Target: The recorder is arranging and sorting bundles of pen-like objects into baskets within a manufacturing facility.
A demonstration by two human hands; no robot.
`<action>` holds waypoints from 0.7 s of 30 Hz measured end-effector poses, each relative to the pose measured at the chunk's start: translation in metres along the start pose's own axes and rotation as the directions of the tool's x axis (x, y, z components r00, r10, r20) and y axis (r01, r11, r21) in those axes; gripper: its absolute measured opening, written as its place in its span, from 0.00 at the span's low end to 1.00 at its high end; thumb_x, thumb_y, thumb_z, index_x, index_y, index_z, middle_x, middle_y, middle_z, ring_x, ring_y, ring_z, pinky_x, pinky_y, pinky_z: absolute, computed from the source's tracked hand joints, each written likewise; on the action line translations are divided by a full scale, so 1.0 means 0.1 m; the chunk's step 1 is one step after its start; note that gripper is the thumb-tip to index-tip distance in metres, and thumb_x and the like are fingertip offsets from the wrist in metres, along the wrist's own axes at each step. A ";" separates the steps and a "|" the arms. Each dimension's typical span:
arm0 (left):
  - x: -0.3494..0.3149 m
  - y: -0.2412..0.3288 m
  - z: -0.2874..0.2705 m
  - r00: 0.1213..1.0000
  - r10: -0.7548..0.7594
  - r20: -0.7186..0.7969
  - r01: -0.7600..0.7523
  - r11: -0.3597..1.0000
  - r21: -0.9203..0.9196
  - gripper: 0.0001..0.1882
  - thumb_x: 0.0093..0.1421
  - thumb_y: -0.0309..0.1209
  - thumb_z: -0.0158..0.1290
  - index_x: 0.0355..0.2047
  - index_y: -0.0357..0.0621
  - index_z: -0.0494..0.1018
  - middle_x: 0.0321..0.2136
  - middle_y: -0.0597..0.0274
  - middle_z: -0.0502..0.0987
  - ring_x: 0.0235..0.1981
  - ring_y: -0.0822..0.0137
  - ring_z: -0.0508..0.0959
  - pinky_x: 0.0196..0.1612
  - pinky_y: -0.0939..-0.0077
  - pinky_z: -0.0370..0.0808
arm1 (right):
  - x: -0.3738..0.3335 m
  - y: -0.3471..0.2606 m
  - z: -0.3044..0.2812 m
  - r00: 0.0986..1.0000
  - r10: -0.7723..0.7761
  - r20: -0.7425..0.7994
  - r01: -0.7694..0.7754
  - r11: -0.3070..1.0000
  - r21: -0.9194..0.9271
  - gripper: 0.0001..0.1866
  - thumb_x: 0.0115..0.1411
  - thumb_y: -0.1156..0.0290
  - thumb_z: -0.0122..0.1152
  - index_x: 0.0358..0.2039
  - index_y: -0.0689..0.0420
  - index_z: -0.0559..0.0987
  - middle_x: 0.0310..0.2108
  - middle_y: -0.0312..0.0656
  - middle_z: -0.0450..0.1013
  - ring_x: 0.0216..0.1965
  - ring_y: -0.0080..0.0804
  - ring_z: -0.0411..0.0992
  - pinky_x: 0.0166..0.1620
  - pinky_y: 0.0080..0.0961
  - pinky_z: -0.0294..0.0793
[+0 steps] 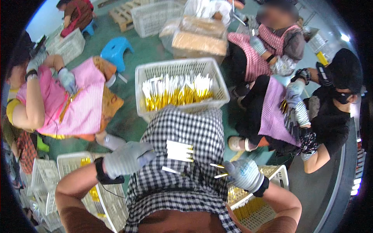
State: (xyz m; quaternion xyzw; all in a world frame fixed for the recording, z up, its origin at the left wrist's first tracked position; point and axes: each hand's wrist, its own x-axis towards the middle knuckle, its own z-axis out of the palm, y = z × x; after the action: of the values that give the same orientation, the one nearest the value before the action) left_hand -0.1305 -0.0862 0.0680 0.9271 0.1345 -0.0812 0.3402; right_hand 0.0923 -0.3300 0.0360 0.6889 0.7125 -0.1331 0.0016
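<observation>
My left hand [128, 159], in a pale glove with grey fingertips, hovers over the left side of my checked apron. Its fingers are curled together; what they hold, if anything, is hidden. To its right, a row of slim white sticks with gold ends [179, 151] lies on the apron. A single loose white stick [171, 170] rests just below that row. My right hand [246, 174], gloved the same way, pinches a couple of slim white-and-gold sticks [217, 166] that point left. The checked apron [182, 126] covers my lap beneath both hands.
Before my knees stands a white plastic crate [221, 91] filled with upright white-and-gold sticks. More crates flank me at left [112, 206] and right [283, 178]. Co-workers sit close on both sides. A blue stool [115, 52] and wrapped cartons [200, 40] are farther off.
</observation>
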 end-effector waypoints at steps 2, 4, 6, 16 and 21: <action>-0.03 -0.03 0.06 1.000 -0.007 0.024 0.008 0.999 -0.050 0.13 0.55 0.39 0.50 0.28 0.41 0.72 0.25 0.53 0.72 0.25 0.55 0.75 0.29 0.63 0.72 | -0.11 0.04 0.02 0.993 0.044 -0.108 -0.051 0.997 -0.060 0.11 0.51 0.68 0.54 0.35 0.57 0.72 0.15 0.42 0.68 0.15 0.39 0.69 0.15 0.35 0.66; 0.10 -0.06 0.32 0.870 0.489 -0.066 -0.461 0.853 0.244 0.12 0.52 0.39 0.52 0.31 0.44 0.73 0.30 0.55 0.72 0.31 0.56 0.74 0.30 0.66 0.73 | -0.09 0.03 0.10 0.959 0.130 -0.252 -0.080 0.977 0.199 0.13 0.51 0.68 0.54 0.37 0.57 0.72 0.16 0.43 0.69 0.16 0.41 0.70 0.18 0.34 0.68; 0.20 -0.09 0.60 0.819 0.572 0.045 -0.548 0.758 0.352 0.14 0.50 0.39 0.52 0.32 0.44 0.73 0.33 0.57 0.72 0.35 0.58 0.74 0.34 0.65 0.73 | -0.05 -0.02 0.18 0.977 0.123 -0.177 -0.077 0.967 0.244 0.18 0.50 0.66 0.53 0.41 0.61 0.72 0.22 0.47 0.73 0.22 0.47 0.72 0.26 0.37 0.71; 0.47 0.00 0.74 0.809 0.581 -0.089 -0.444 0.704 0.555 0.14 0.44 0.34 0.52 0.32 0.41 0.72 0.41 0.51 0.71 0.43 0.57 0.70 0.47 0.59 0.66 | 0.05 -0.33 0.39 0.934 0.284 -0.217 -0.158 0.873 0.462 0.18 0.52 0.61 0.52 0.40 0.58 0.73 0.25 0.50 0.72 0.25 0.49 0.71 0.28 0.40 0.71; 0.77 0.10 0.81 0.883 0.470 0.008 -0.359 0.664 0.656 0.07 0.48 0.33 0.48 0.28 0.46 0.69 0.21 0.63 0.69 0.26 0.63 0.71 0.29 0.65 0.65 | 0.21 -0.35 0.40 0.917 0.332 -0.223 -0.111 0.747 0.655 0.19 0.59 0.57 0.48 0.42 0.59 0.73 0.28 0.52 0.73 0.28 0.51 0.72 0.32 0.37 0.71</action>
State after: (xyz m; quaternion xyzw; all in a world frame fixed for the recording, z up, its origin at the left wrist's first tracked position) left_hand -0.0591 -0.1314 -0.0063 0.9955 -0.0892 0.0331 0.0008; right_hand 0.0497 -0.3172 0.0001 0.7420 0.5285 -0.2470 -0.3305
